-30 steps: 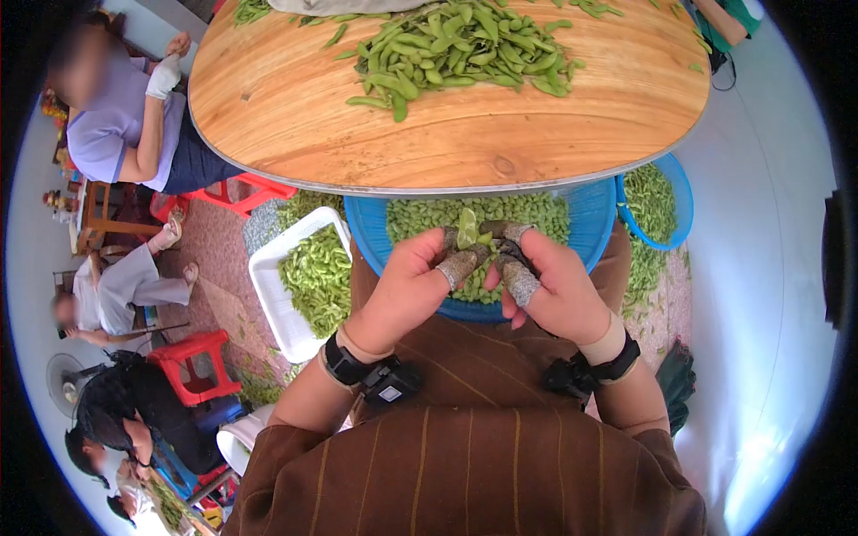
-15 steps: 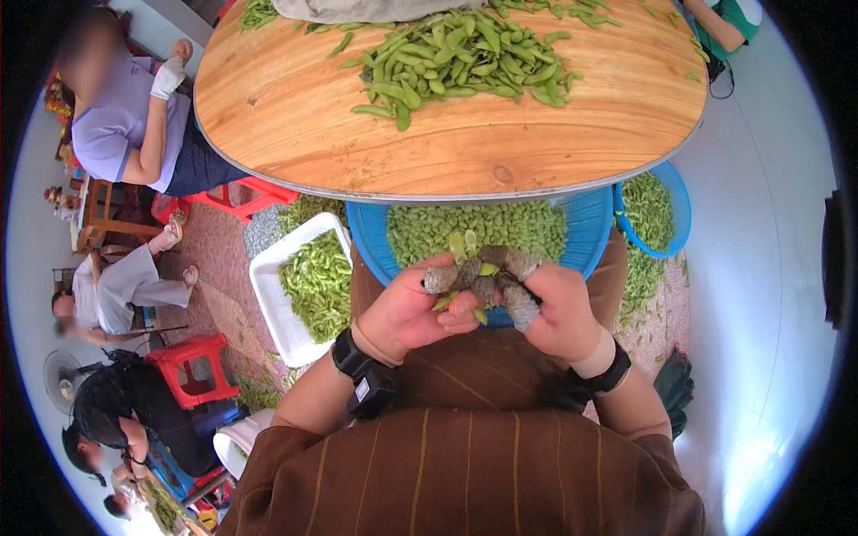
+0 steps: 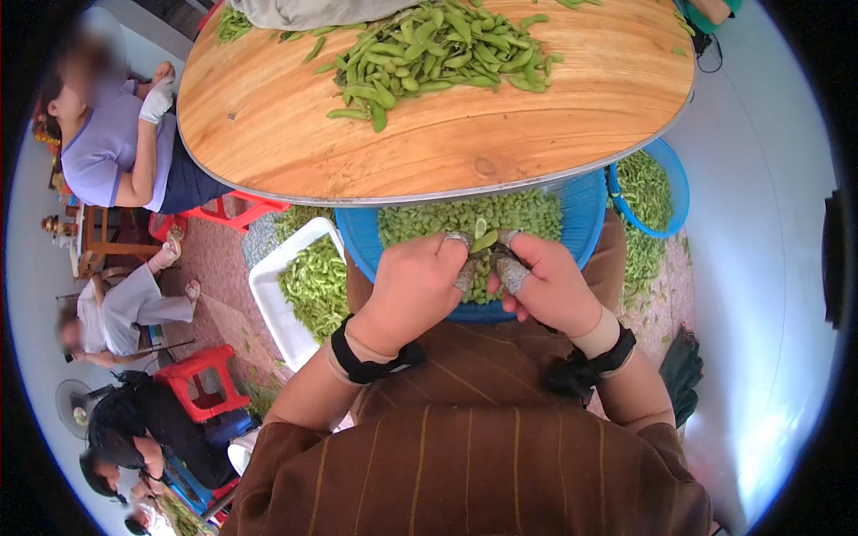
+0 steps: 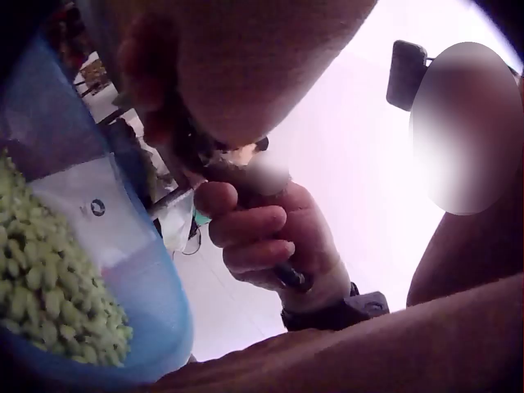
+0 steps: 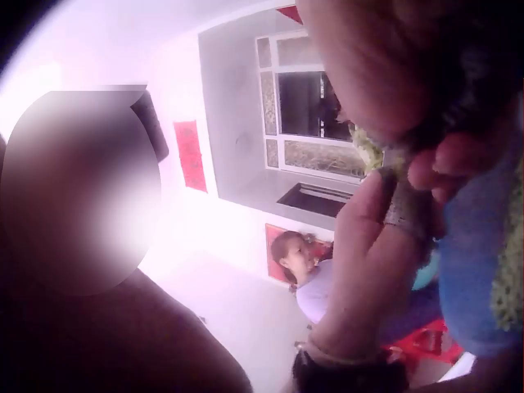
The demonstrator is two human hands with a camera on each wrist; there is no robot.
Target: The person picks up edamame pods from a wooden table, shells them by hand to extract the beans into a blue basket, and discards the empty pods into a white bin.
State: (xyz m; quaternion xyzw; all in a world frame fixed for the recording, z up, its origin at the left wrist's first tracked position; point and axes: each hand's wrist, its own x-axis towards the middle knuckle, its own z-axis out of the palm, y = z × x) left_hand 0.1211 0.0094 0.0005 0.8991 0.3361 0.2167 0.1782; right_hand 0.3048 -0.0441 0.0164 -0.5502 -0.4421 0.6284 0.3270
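Over a blue basin (image 3: pixel 585 223) of shelled green beans (image 3: pixel 411 221), both hands meet fingertip to fingertip. My left hand (image 3: pixel 413 284), back up, pinches a green soybean pod (image 3: pixel 484 240) between taped thumb and finger. A pale green piece (image 3: pixel 480 225) stands upright just above that pod. Facing it, my right hand (image 3: pixel 559 284) has its taped thumb and forefinger right at the pod. In the left wrist view, a slim dark rod (image 4: pixel 292 277) sticks out below its curled fingers; the rod's other end is hidden.
Ahead is a wooden table (image 3: pixel 295 152) bearing a heap of pods (image 3: pixel 438 54) and a grey cloth (image 3: pixel 313 11). A white tray (image 3: pixel 268 290) of pods stands left, a blue basket (image 3: pixel 681 183) right. People (image 3: pixel 112 161) and red stools (image 3: pixel 204 380) are at left.
My left hand has turned from fingers showing to back up, with a pod now between the fingertips. The right hand stays close to it. The head view has shifted slightly.
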